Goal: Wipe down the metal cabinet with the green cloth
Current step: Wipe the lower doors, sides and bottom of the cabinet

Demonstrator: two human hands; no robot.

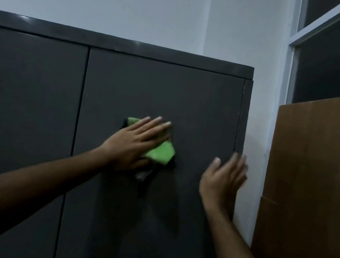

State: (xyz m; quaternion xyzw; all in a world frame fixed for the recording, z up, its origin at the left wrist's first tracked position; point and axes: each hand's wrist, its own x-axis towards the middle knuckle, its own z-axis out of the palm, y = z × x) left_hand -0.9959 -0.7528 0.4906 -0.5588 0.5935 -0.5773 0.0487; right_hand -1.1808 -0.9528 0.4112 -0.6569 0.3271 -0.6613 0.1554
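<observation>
Where metal cabinet (161,95) meets flat left hand (137,143), green cloth (160,153) beneath; right hand (223,179) seemingly loose.

Legible text, labels, brands, numbers, signs: none, on the metal cabinet (159,95) or beside it.

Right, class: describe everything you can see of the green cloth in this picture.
The green cloth is bright green, soft-looking fabric, crumpled rather than flat, with a dark edge or strip trailing below it. The left hand presses it flat-fingered against the right door of the dark metal cabinet, roughly mid-door. The hand covers most of it; green shows above the fingers and below them. The right hand is apart from it.
</observation>
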